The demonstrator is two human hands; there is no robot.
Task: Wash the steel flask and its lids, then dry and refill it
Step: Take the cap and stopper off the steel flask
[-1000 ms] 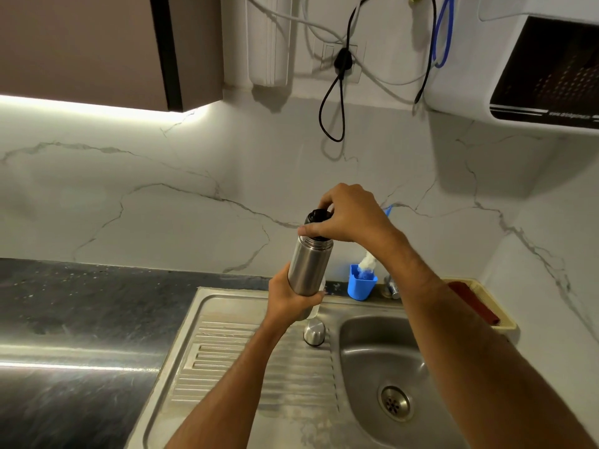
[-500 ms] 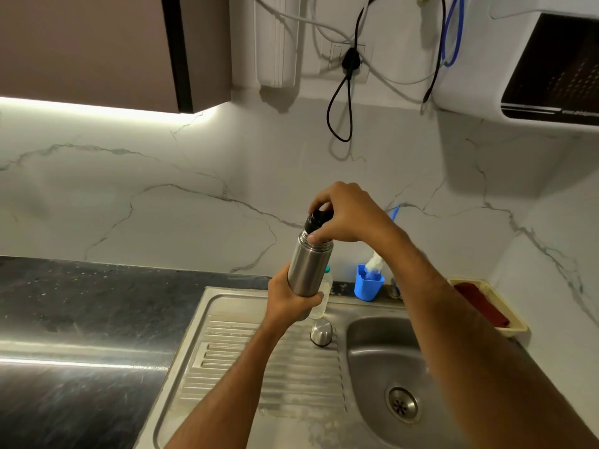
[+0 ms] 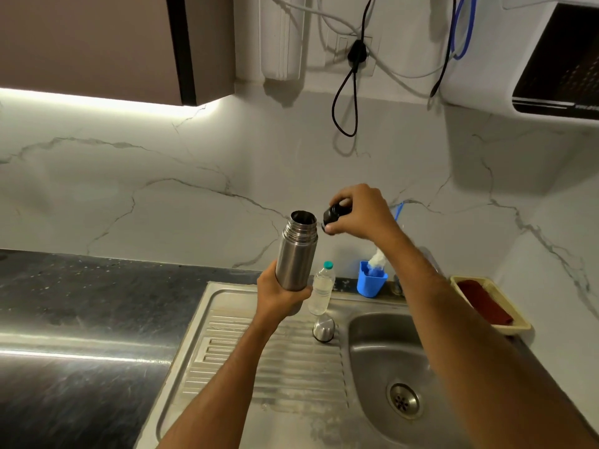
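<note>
My left hand (image 3: 278,293) grips the base of the steel flask (image 3: 297,252), which stands upright above the drainboard with its mouth uncovered. My right hand (image 3: 359,211) holds the black inner lid (image 3: 334,214) just right of the flask's mouth, clear of it. The steel outer cap (image 3: 323,328) sits upside down on the drainboard (image 3: 259,358), beside the sink basin (image 3: 389,345).
A small clear plastic bottle (image 3: 321,286) with a teal cap stands behind the steel cap. A blue holder (image 3: 371,281) with a brush sits at the back rim. A cream tray (image 3: 515,325) with a red cloth lies at the right. Dark countertop (image 3: 81,319) stretches left.
My right hand has taken the black lid off the flask and moved it to the right. The flask's mouth now shows uncovered. My left hand keeps its hold on the flask.
</note>
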